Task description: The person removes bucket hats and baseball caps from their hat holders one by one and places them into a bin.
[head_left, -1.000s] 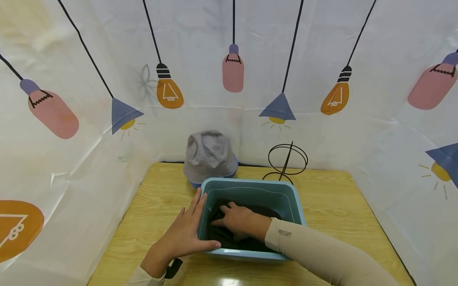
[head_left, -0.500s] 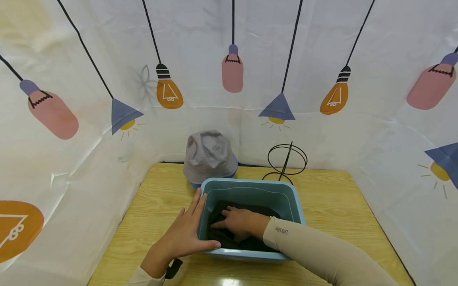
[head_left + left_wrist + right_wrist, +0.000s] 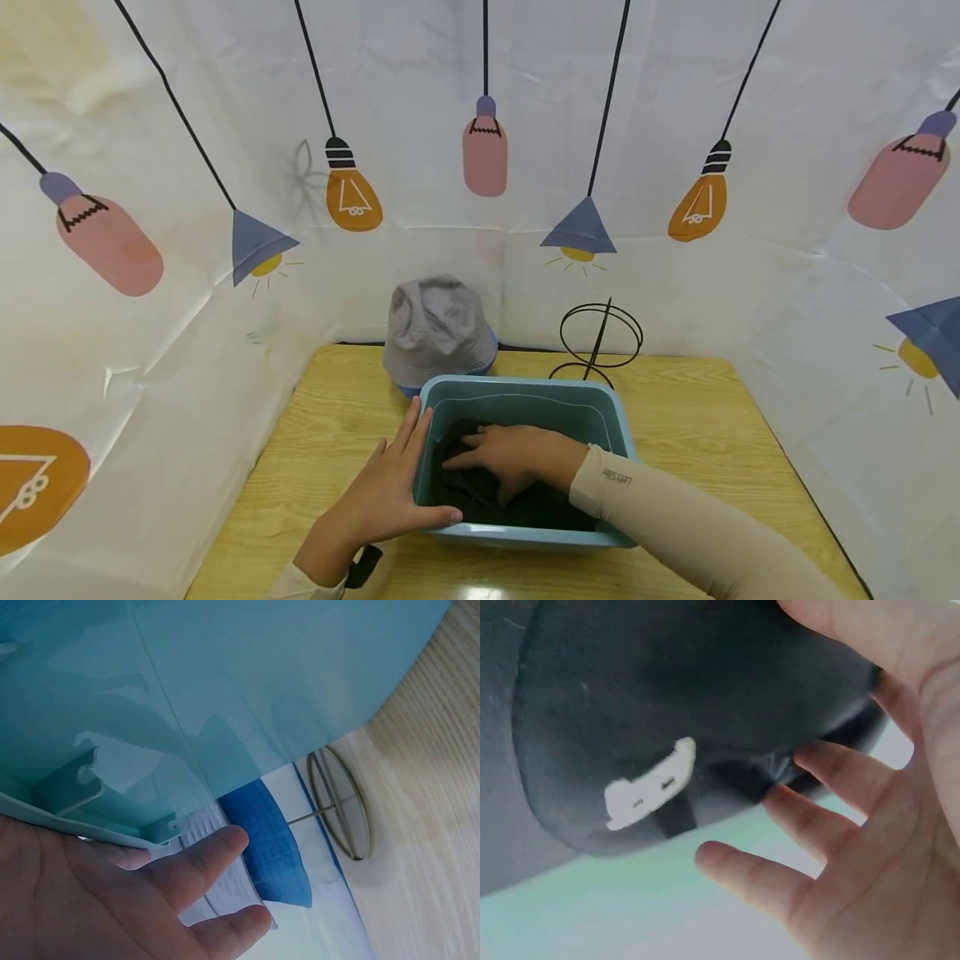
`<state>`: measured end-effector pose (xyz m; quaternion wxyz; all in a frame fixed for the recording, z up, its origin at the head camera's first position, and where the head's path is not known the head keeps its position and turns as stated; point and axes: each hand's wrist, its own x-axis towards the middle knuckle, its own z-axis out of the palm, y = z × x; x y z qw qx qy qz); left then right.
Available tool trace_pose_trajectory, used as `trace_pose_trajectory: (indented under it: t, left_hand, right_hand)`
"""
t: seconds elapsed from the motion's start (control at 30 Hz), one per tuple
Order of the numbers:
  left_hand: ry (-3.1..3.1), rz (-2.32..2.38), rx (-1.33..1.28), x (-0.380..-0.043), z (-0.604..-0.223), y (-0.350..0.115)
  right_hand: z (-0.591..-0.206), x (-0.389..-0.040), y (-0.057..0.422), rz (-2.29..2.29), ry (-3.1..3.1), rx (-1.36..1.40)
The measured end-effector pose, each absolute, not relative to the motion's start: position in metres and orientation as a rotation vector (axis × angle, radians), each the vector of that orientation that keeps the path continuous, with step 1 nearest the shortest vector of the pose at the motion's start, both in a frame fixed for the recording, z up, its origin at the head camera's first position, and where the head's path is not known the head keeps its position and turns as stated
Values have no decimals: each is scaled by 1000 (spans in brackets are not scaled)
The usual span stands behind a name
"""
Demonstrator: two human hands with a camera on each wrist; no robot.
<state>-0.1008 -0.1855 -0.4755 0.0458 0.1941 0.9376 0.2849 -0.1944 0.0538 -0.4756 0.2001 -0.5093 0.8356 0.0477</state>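
A blue plastic basin (image 3: pixel 525 537) stands on the table with a piece of black fabric (image 3: pixel 480 487) inside. In the right wrist view the black fabric (image 3: pixel 630 697) shows a curved seam and a small white emblem (image 3: pixel 652 787). My right hand (image 3: pixel 517 458) reaches into the basin, fingers spread, with some fingertips touching the fabric's edge. My left hand (image 3: pixel 382 487) rests against the basin's left side, fingers straight and the thumb lying over the front rim. From the left wrist, the palm and fingers (image 3: pixel 195 874) appear beside the basin's outer wall.
Behind the basin sits a grey bucket hat (image 3: pixel 438 329) with a blue underside. A black wire stand (image 3: pixel 600 337) with rings is to its right. The wooden table (image 3: pixel 697 433) backs onto a white sheet (image 3: pixel 405 250) printed with lamps.
My right hand and sleeve have shifted slightly to the right inside the basin, and the black fabric has shifted under them. My left hand stays at the basin's side.
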Motion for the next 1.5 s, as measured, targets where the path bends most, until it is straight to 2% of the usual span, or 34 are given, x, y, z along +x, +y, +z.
trace_pose_trajectory:
  t: [0.73,1.5]
  left_hand:
    - [2865,857,577,-101,-475,-184]
    - [2888,859,566,-100,-475,-183]
  right_hand:
    - [-403,-173,118,-126,2581,-1230]
    - [-395,-154,200,-505,2822,-918]
